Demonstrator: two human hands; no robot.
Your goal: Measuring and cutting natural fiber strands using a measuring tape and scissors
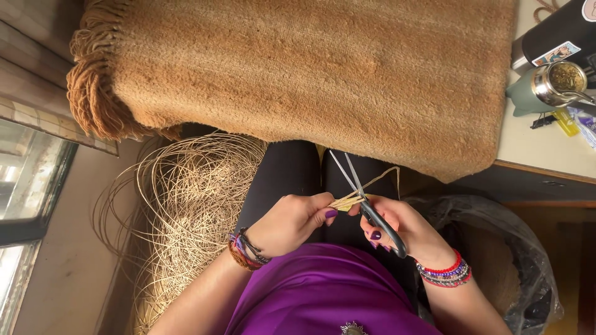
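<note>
The left hand (292, 223) is pinching a small bundle of straw strands (349, 200) between the hands, over the lap. The right hand (403, 229) is gripping black-handled scissors (366, 198), blades parted and seemingly touching the strands.

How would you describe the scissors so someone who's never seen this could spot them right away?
Start at the big tan woven rug across the top, then drop to the two hands just below its lower edge, above the purple top. The scissors are in the right hand: black handles, thin silver blades open in a V, the only metal tool among pale straw strands.
</note>
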